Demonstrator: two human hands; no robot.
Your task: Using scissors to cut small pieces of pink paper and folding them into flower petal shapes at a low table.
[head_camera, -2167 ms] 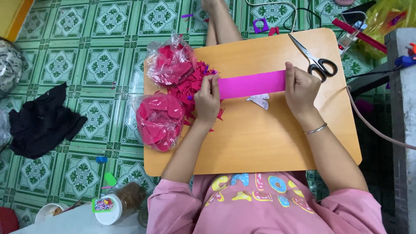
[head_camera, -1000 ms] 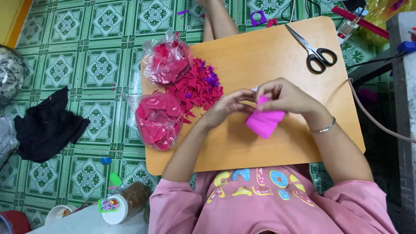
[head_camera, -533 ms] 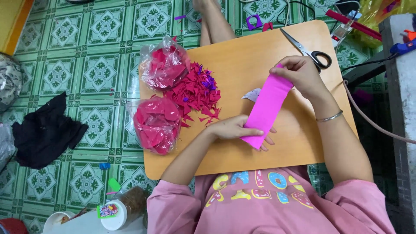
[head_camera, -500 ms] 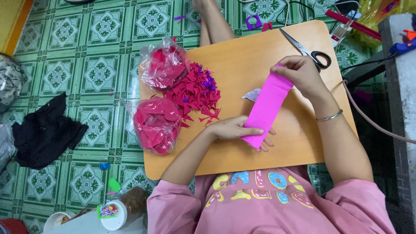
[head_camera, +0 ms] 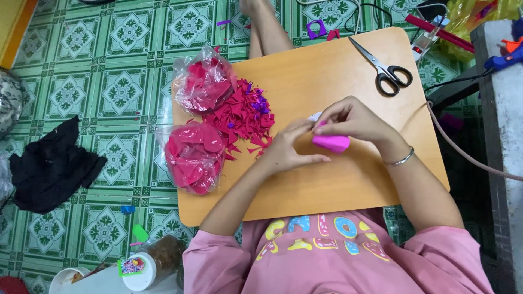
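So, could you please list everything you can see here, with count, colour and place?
pink strip: one, bright pink, folded small, between both hands
paper scraps: a heap, red with purple bits, table's left part
plastic bags: two, clear, holding red pieces, table's left edge
scissors: one pair, black handles, table's far right
wooden table: one, tan
black cloth: one, on the green tiled floor
jar: one, white lid, bottom left
bracelet: one, silver, right wrist
left hand: touching the strip
right hand: pinching the strip
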